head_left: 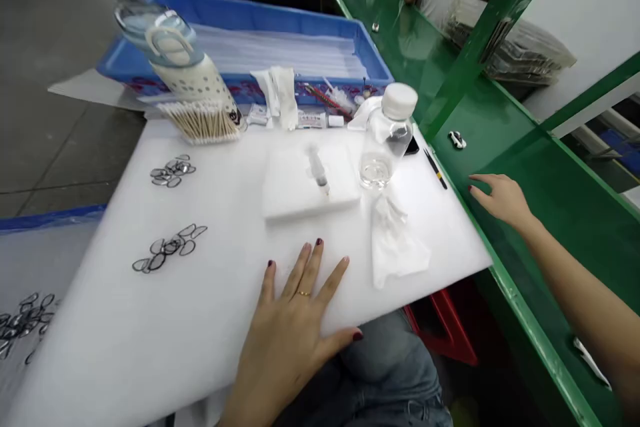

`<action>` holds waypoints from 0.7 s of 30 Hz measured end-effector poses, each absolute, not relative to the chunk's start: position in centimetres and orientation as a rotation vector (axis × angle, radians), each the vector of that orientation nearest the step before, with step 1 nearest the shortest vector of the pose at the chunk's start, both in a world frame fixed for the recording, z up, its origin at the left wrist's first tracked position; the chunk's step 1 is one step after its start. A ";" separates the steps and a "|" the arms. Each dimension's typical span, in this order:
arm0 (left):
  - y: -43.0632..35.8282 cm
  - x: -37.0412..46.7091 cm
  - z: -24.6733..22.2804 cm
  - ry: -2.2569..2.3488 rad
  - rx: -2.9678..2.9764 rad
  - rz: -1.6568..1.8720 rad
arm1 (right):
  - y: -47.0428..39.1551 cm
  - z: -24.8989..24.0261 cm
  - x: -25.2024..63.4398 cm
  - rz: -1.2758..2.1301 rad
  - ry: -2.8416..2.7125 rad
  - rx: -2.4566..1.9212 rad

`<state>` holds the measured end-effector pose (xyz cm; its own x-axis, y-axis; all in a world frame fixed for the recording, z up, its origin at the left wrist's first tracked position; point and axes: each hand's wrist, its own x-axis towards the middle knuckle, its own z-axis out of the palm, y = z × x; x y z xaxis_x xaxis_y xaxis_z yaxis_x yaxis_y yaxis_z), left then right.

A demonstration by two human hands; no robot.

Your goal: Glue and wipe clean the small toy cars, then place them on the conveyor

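My left hand (295,320) lies flat on the white work surface (240,193), fingers spread, holding nothing. Just beyond its fingertips is a white foam block (285,180) with a small syringe (317,170) on top. A crumpled white tissue (397,247) rests to the right of that hand. Over the green bench (530,193), my right hand (503,199) reaches out with fingers extended and nothing visible in it. Nearest to it is a small black-and-white object (457,140), a short gap away. Two piles of thin dark rings (173,247) lie on the left.
A clear bottle with white cap (393,137) stands behind the tissue, beside tweezers (435,169). Cotton swabs (203,121), a tumbler (185,60) and a tube (320,121) line the back before a blue tray (280,13). A green post (480,40) rises at right. Other people sit beyond.
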<state>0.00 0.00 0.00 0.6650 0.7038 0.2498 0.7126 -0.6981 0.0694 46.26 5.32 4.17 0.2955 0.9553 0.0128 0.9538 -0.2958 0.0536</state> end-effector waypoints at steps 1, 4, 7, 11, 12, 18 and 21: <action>0.1 0.1 -0.1 -1.196 -2.823 -0.389 | 7.1 3.7 47.2 0.089 1.790 2.515; 0.3 0.0 -0.3 -1.176 -2.794 -0.377 | 12.6 3.0 48.9 0.153 1.649 2.553; 0.4 -0.1 -0.4 -1.166 -2.793 -0.386 | 17.1 2.9 49.2 0.210 1.512 2.583; 0.3 0.1 -0.1 -1.231 -2.801 -0.405 | 20.1 3.2 49.4 0.210 1.379 2.590; 0.3 0.1 0.0 -1.249 -2.807 -0.404 | 20.3 3.3 49.5 0.203 1.355 2.589; 0.2 0.4 -0.1 -1.279 -2.843 -0.418 | 16.5 3.2 50.3 0.107 1.318 2.563; 0.2 0.3 -0.5 -1.260 -2.836 -0.458 | 12.8 3.7 49.9 0.075 1.269 2.584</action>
